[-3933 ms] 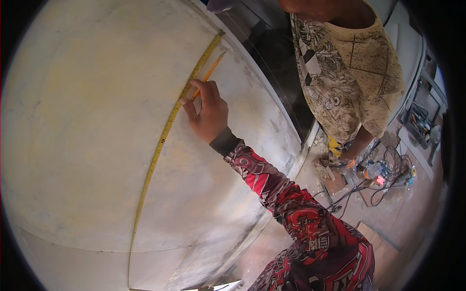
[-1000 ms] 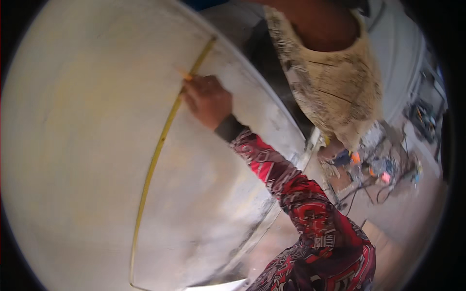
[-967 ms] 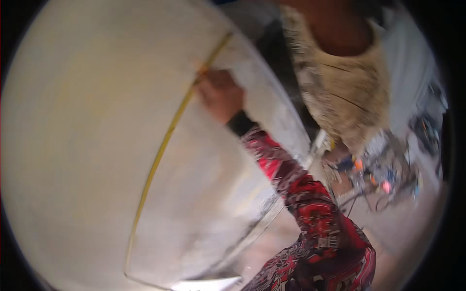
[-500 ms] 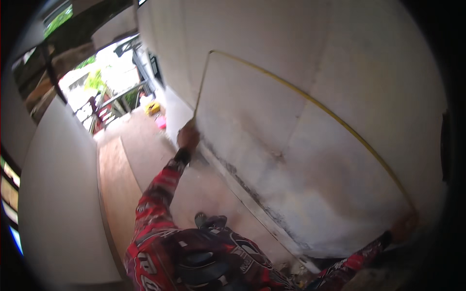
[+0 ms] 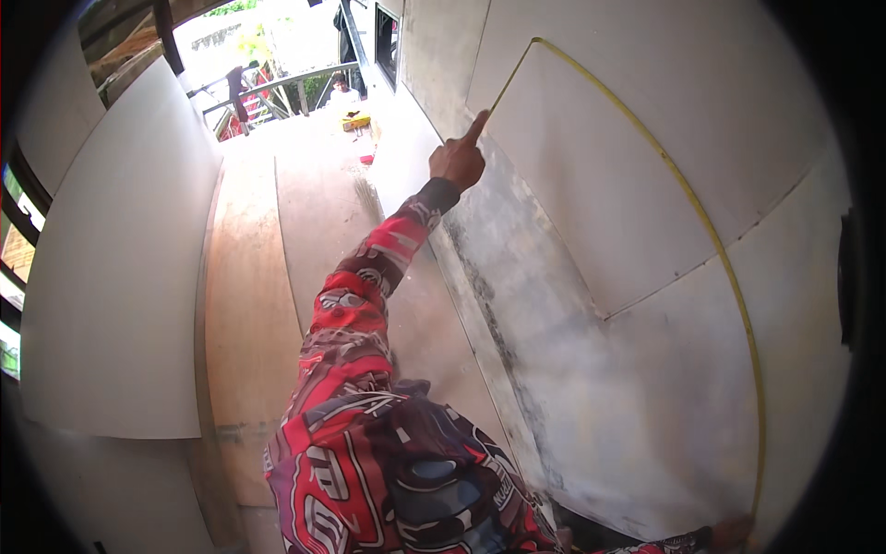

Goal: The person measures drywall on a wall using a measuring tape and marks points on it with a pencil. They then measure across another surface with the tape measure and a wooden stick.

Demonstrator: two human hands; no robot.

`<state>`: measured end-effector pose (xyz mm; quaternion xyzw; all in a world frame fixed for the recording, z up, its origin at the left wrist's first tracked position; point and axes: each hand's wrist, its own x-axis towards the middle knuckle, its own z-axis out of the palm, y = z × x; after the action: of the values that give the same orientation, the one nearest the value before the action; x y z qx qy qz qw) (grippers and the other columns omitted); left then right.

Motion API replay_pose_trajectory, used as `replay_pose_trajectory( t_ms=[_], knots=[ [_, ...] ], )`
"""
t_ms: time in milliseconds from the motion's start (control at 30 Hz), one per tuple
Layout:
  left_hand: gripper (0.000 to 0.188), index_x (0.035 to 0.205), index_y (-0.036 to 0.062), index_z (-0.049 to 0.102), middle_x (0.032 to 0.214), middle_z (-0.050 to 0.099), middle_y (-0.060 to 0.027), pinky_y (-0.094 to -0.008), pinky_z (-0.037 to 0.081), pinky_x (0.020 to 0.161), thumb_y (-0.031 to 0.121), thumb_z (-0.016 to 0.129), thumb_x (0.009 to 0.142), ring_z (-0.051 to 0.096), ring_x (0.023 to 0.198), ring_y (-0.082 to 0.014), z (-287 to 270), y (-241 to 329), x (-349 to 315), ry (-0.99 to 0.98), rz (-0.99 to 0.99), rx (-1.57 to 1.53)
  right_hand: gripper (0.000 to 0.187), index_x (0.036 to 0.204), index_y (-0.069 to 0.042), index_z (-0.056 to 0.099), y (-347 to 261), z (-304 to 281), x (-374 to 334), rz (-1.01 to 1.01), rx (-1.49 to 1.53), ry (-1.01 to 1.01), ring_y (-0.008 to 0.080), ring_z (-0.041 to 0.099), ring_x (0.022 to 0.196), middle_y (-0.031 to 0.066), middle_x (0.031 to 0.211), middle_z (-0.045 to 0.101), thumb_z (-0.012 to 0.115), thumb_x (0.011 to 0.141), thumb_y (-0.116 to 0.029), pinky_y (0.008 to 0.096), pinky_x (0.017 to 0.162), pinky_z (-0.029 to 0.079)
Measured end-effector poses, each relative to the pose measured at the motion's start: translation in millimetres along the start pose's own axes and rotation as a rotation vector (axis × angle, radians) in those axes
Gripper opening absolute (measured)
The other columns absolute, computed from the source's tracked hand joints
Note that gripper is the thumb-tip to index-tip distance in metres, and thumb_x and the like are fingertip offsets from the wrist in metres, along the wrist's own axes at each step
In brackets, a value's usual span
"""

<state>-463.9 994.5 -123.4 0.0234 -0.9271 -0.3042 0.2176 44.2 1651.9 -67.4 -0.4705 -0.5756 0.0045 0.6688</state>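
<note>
A yellow measuring tape [image 5: 683, 180] stretches between my hands, bowed up in an arc with a sharp kink at its top, in front of the pale wall panels [image 5: 637, 120]. My left hand [image 5: 459, 162] reaches far forward by the wall. Its index finger points out along the end of the tape, and the other fingers are curled in. At the lower right edge, my right hand [image 5: 732, 532] is closed where the tape's other end comes down. It is dim there, so the tape's case and most of those fingers are hidden.
A large white sheet [image 5: 120, 277] leans along the left side. Beside it a light wooden board [image 5: 245, 295] lies on the floor. Grime marks the wall's lower strip [image 5: 489, 314]. A person [image 5: 343, 94] sits near a yellow object [image 5: 355, 121] by the far railing [image 5: 305, 85].
My left hand has moved forward and to the right along the wall, its index finger now extended. The view has shifted, my right hand sits lower, and the tape's kink is higher.
</note>
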Motion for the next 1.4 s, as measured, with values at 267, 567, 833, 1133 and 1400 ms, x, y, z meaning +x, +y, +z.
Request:
replay_pose_trajectory(
  t_ms=[267,567,833,1133,1400],
  knots=[
    [0.073,0.143,0.0403,0.028,0.093,0.067,-0.0194,-0.0477,0.051,0.073,0.011,0.045,0.078,0.065,0.085,-0.0369,29,21,117,-0.004,0.106,-0.091,0.036,0.114,-0.009,0.063,23,-7,16,-0.173,-0.219,0.033,0.0279,0.054,0.113,0.0096,0.119,0.061,0.061,0.088,-0.034,0.0444,0.097,0.042],
    [0.069,0.143,0.0360,0.030,0.102,0.066,-0.0189,-0.0452,0.050,0.083,0.014,0.046,0.079,0.063,0.096,-0.0372,49,69,195,-0.040,0.080,-0.261,0.027,0.109,-0.002,0.063,77,1,36,-0.263,-0.258,0.135,0.0289,0.058,0.102,0.0103,0.111,0.063,0.063,0.088,-0.020,0.0411,0.088,0.047],
    [0.067,0.142,0.0338,0.033,0.089,0.069,-0.0119,-0.0403,0.051,0.078,0.017,0.046,0.078,0.067,0.077,-0.0296,70,75,229,-0.006,0.061,-0.387,0.027,0.112,-0.002,0.060,42,-9,25,-0.250,-0.441,0.068,0.0286,0.055,0.106,0.0100,0.115,0.060,0.060,0.089,-0.016,0.0410,0.091,0.047],
    [0.068,0.143,0.0344,0.030,0.087,0.067,-0.0161,-0.0416,0.054,0.073,0.016,0.045,0.079,0.068,0.076,-0.0320,73,88,225,-0.115,0.004,-0.544,0.028,0.116,-0.003,0.057,25,-17,25,-0.258,-0.589,0.009,0.0283,0.053,0.110,0.0096,0.120,0.057,0.057,0.090,-0.013,0.0408,0.095,0.047],
    [0.077,0.147,0.0316,0.020,0.082,0.068,-0.0145,-0.0379,0.055,0.069,0.011,0.046,0.077,0.066,0.057,-0.0270,58,88,220,-0.167,0.102,-0.561,0.029,0.110,-0.005,0.060,27,-20,21,-0.277,-0.537,0.073,0.0294,0.052,0.111,0.0116,0.117,0.057,0.061,0.087,-0.021,0.0450,0.094,0.046]
  ],
)
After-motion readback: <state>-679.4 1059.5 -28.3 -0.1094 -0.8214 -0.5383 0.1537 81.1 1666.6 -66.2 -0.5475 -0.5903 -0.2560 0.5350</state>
